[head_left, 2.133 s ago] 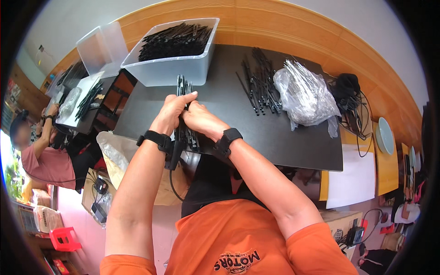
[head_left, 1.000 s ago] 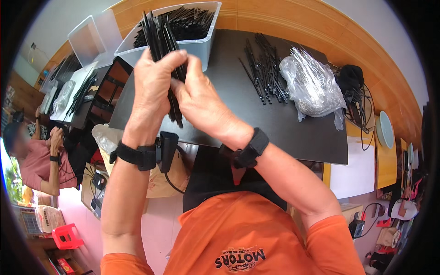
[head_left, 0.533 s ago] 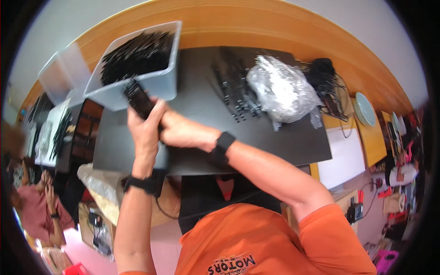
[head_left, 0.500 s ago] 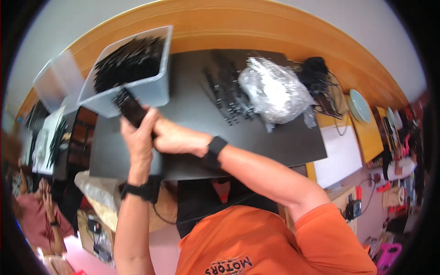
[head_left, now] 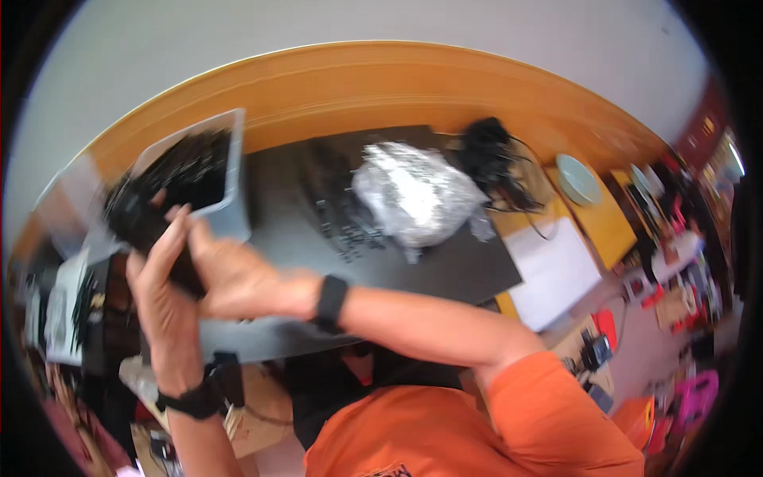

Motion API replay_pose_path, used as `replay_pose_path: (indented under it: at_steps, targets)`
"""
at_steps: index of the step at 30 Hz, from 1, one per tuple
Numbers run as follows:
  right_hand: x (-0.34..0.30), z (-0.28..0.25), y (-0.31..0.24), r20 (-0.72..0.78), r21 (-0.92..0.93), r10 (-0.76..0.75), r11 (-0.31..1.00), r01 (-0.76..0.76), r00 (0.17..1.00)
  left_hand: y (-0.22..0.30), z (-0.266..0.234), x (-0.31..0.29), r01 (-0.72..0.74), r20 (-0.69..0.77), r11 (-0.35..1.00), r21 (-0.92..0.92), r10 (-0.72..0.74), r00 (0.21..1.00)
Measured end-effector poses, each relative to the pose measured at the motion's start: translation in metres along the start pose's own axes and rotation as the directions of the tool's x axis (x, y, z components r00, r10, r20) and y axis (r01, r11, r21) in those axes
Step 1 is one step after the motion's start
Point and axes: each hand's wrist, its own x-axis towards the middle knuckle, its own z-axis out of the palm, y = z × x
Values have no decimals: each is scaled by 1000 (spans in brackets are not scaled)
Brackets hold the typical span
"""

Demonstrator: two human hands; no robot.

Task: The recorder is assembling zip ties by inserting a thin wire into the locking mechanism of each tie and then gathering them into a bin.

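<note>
At the near left corner of a translucent bin, my left hand and my right hand come together around a bundle of thin black strips. The bundle is blurred and juts out beyond my fingers, over the bin's near side. My right palm lies against the bundle's near end, close to my left fingers; some fingertips are hidden behind the dark strips. Many similar black strips fill the bin. On the dark tabletop more loose black strips lie beside a shiny clear plastic bag.
Black cables lie in a heap right of the bag. A pale green bowl and a white sheet sit on the wooden surface farther right. A dark rack with a light tray stands at far left. An orange wooden board runs behind the table.
Both hands, with the bundle, have moved left and lower in the picture. My left fingers have straightened. The whole scene has shifted left and down as the view turned.
</note>
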Motion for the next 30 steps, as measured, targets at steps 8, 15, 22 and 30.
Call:
replay_pose_path:
  at_steps: [8,15,22,30]
  targets:
    - [35,-38,-29,-15,429,-48,902,50,999,26,12,49,24,212,922,386,-114,971]
    - [128,-81,-26,-8,553,49,832,-36,999,25,-20,119,146,125,966,215,-176,976]
    - [198,-77,22,-2,480,254,848,-222,967,-5,-71,117,51,-170,856,514,43,985]
    - [227,-56,29,-49,249,343,914,-321,938,-41,-67,129,-211,152,281,936,216,964]
